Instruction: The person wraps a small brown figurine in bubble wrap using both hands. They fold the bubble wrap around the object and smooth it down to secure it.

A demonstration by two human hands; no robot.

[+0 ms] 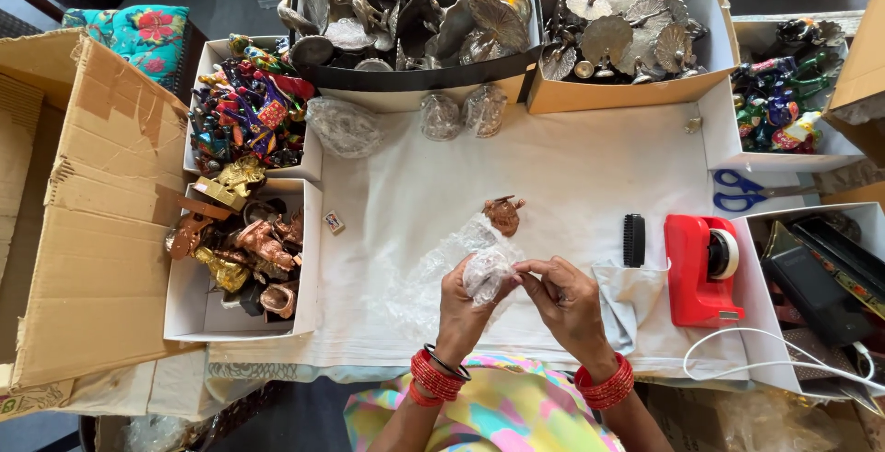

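Though box-hemmed, hands (516, 300) on bubble wrap (486, 272)

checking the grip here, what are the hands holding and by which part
Both hands hold a small clear bubble-wrapped bundle: the left hand grips its left side, the right hand pinches its right edge with fingertips.

- Bundle (486, 274): a small lump wrapped in clear bubble wrap, whitish and crinkled, what is inside hidden. It is held up just above the white cloth, near the desk's front edge, pinched between the left hand (461, 300) and the right hand (564, 297).
- Wrap (433, 268): a loose sheet of the same clear bubble wrap, trailing left and down from the bundle and lying flat on the cloth.
- Figurine (503, 213): small, copper-brown, unwrapped, lying on the cloth just beyond the bundle.
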